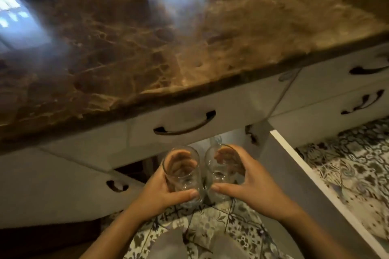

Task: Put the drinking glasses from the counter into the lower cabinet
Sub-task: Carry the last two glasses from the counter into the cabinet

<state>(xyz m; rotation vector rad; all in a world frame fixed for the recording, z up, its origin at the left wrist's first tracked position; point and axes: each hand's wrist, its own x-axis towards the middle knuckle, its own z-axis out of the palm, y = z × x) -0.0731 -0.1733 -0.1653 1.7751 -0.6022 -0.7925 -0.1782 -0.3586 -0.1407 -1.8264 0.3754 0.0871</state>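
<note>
I hold two clear drinking glasses side by side, upright, below the counter edge. My left hand (163,190) is wrapped around the left glass (182,169). My right hand (246,183) grips the right glass (220,166). Both glasses sit in front of the open lower cabinet (197,147), whose pale interior shows just behind them. Another clear glass shape (215,142) is dimly visible inside the cabinet. The brown marble counter (147,48) fills the upper view, and I see no glasses on the part in view.
The right cabinet door (315,185) stands swung open toward me, and the left door (73,191) is open too. A drawer with a dark handle (185,125) sits above the opening. More drawers (347,94) lie to the right. Patterned floor tiles (210,227) lie below.
</note>
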